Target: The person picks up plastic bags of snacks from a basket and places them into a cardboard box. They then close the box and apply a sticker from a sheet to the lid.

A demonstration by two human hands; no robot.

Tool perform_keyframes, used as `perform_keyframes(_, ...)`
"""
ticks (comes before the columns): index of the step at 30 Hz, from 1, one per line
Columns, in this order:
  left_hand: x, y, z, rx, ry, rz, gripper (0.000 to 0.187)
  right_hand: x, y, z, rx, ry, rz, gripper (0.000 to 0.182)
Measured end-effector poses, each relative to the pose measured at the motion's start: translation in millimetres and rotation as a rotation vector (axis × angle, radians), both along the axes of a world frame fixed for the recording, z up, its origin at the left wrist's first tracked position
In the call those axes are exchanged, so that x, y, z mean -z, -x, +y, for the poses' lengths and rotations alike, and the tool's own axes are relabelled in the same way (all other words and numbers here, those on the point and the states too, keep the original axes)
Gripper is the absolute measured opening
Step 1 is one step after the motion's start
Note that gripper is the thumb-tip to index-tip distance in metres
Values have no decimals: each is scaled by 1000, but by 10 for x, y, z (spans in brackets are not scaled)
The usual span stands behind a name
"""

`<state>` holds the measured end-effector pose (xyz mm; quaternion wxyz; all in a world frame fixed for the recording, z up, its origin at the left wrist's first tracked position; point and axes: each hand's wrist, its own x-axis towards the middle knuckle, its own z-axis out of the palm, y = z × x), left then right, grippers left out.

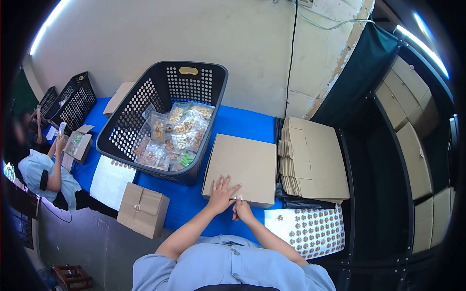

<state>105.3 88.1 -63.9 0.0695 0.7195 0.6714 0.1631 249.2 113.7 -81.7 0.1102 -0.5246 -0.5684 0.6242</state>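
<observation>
A closed brown cardboard box lies in front of me on the blue-covered table. My left hand rests on its lid near the front edge, fingers spread, holding nothing. At the front edge my right hand has its fingers curled, a fingertip against a small pale round sticker. Whether anything is inside those curled fingers is hidden. Right of the box, a sheet of round stickers lies close to my right forearm.
A black basket holds several clear snack packets. Flat cardboard boxes are stacked at right, beside a dark shelf with more boxes. A sealed box stands at the left table edge. Another person works farther left.
</observation>
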Motion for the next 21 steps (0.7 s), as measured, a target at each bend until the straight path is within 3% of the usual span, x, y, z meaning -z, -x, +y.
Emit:
perform_keyframes(10,28,-4,-2,10,-26,19,61,60,54,-4,12,77,65,67)
perform_keyframes(19,41,-6,-27,11,-33,46,62,9,-24,-42,-50,-75,-64,70)
perform_keyframes(21,18,-4,-23,14,-29,45,63,-5,-27,-61,-69,-207,-149,71)
